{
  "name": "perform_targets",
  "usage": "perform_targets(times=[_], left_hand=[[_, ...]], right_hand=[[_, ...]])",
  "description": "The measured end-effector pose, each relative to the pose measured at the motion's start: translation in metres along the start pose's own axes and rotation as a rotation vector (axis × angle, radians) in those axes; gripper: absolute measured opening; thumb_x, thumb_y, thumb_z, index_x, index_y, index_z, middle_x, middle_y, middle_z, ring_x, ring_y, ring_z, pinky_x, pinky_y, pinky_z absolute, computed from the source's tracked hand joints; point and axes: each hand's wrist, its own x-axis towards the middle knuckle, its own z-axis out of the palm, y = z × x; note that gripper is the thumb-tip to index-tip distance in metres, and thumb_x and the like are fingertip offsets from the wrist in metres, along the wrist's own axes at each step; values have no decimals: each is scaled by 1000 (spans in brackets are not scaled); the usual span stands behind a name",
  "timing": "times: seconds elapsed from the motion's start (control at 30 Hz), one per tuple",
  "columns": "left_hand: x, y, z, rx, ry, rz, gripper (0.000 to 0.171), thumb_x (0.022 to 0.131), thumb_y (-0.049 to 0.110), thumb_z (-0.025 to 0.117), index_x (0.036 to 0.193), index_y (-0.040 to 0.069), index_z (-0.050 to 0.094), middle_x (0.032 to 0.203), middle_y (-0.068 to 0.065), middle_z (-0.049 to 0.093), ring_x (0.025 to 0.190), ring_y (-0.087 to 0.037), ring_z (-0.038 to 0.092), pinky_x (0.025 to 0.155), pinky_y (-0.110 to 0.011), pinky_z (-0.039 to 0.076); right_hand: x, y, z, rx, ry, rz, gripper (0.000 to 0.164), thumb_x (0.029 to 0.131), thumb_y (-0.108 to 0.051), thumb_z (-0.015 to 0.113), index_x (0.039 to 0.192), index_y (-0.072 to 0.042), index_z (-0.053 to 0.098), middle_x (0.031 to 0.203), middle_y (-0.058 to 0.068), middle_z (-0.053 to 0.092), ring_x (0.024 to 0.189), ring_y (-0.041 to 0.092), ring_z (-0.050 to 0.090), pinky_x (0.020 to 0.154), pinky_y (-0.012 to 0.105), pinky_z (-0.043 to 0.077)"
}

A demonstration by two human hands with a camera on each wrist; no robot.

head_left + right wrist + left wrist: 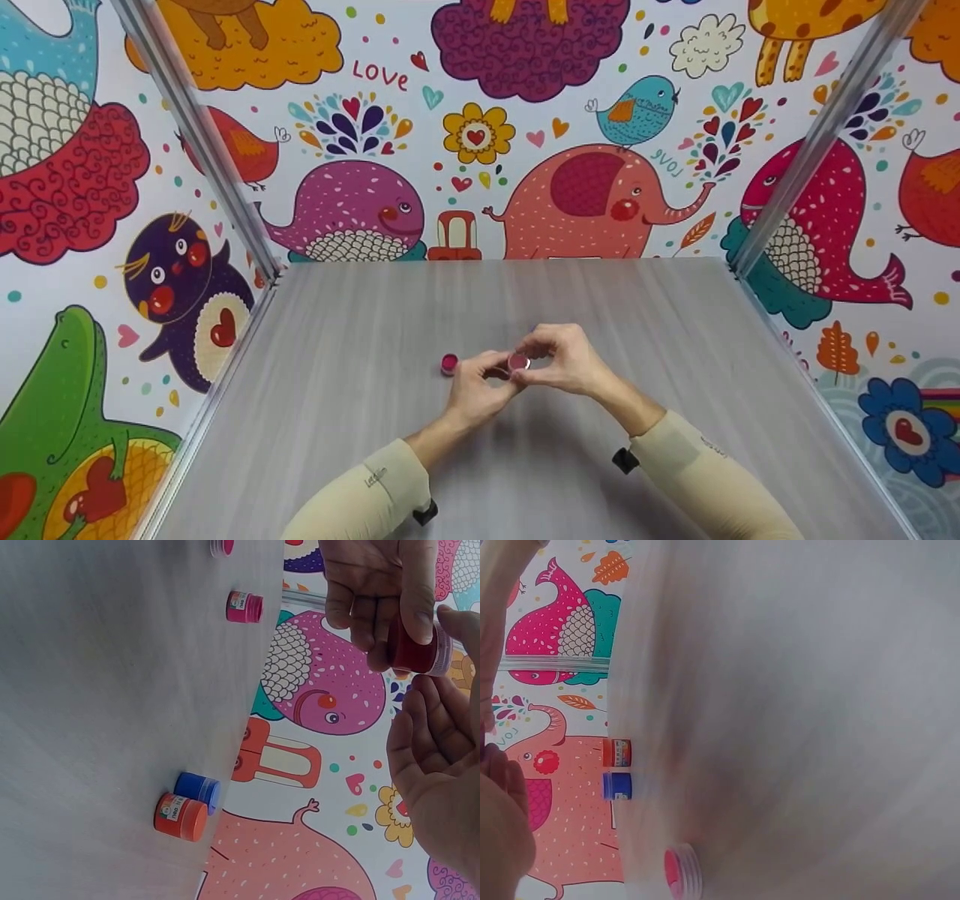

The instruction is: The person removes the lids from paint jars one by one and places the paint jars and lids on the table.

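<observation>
A small red paint jar (411,652) with a clear ridged lid (442,658) is held up between both hands above the table. My left hand (480,386) grips the jar body, its thumb pressed along the side in the right wrist view. The fingers and thumb of my right hand (562,360) pinch around the lid end. On the table, left of the hands, stands an open pink paint jar (244,607). A loose pink lid with a clear rim (222,547) lies near that jar. Only parts of both hands show in the left wrist view.
An orange paint jar (181,816) and a blue paint jar (198,792) stand side by side on the grey table (360,450); the hands hide them in the head view. Printed walls (480,112) and metal posts (199,142) bound the table.
</observation>
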Motion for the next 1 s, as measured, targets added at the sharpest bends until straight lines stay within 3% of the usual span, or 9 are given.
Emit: perform_targets(times=[0.2,0.43,0.53,0.67,0.87,1.0], left_hand=[[-1,-4,0,-9,-1,8,20,90,7,93,110,10,88,94,-10,84,88,-8,77,83,-44,71],[0,-5,-1,-25,7,21,26,91,7,92,116,8,87,97,-11,86,90,-8,77,82,-44,71],[0,-5,-1,-26,4,28,26,91,6,92,117,8,87,99,-11,86,91,-9,78,82,-44,71],[-1,-4,-1,-6,-1,33,23,91,8,92,114,10,87,99,-10,86,90,-11,79,82,-42,71],[-1,-3,1,19,-6,36,20,90,9,93,110,12,87,96,-9,85,88,-18,80,82,-41,71],[0,-3,3,25,-9,44,19,91,10,93,109,12,87,95,-9,85,87,-23,82,82,-39,71]], right_hand=[[3,1,1,-24,0,-38,23,84,-16,98,105,-14,87,91,2,80,84,18,77,73,22,59],[6,1,0,-41,-4,-71,23,83,-14,95,105,-19,89,93,-2,80,86,5,68,72,20,51],[6,2,0,-33,-9,-94,24,83,-11,93,106,-20,89,94,-2,80,86,6,68,72,20,51],[6,5,1,-21,-16,-126,26,82,-7,89,106,-19,90,94,-1,80,84,11,69,70,23,50],[6,7,1,-3,-16,-146,30,78,-1,88,104,-16,90,92,2,79,81,7,60,63,40,51],[6,7,0,17,-19,-152,31,76,0,91,104,-13,90,93,6,79,80,6,56,63,34,47]])
